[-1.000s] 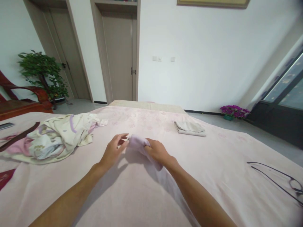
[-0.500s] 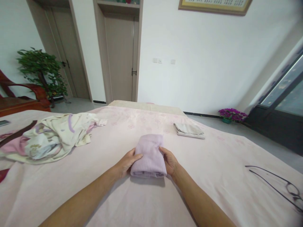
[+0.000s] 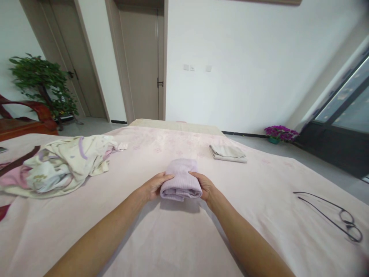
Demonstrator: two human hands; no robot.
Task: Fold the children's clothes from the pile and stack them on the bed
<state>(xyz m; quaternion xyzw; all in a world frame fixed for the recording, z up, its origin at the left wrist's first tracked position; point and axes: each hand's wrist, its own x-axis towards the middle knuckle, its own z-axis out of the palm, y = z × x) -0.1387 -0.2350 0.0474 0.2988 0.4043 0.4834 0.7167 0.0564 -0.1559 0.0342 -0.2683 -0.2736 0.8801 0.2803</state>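
Note:
A folded lilac garment with fine ribbing (image 3: 181, 179) is held between my two hands, its near edge raised a little above the pink bedspread (image 3: 167, 246). My left hand (image 3: 155, 185) grips the left side, thumb on top and fingers beneath. On the opposite side my right hand (image 3: 204, 186) grips in the same way. The fold's layered end faces me; its kind of garment cannot be made out. Farther off to the right lies a folded grey-beige cloth (image 3: 227, 152), apart from both hands.
At the left lies a heap of crumpled clothes (image 3: 69, 165) in cream and pink, with a dark brown strap (image 3: 21, 163) across it. Dark-framed glasses (image 3: 346, 221) rest at the right. Beyond stand a wooden chair (image 3: 40, 111), a green plant (image 3: 40, 79) and purple flowers (image 3: 281, 132).
Both hands have lifted the near end of the lilac garment and tilted it, so its layered end shows more. The view has dipped slightly.

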